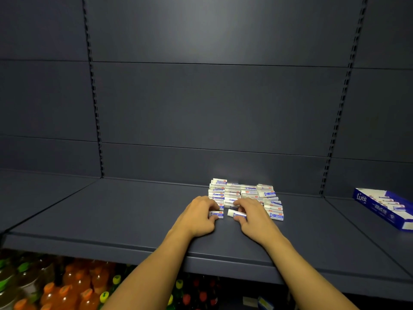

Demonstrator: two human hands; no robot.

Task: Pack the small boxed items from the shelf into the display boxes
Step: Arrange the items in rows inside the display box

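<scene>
**Packing barely begun**

One small box (216, 214) is pinched by the left hand (196, 217), another (236, 213) by the right hand (252, 217). The pile (243, 195) at 12 o'clock remains unpacked. A display box (384, 208), partly filled, is seen at 3 o'clock.

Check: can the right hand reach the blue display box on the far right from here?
Probably yes. The shelf lies bare between the right hand and the blue display box, but the hand already grips a small boxed item.

Dim scene, soft glare on back panel (201, 30), edges bowed
</scene>
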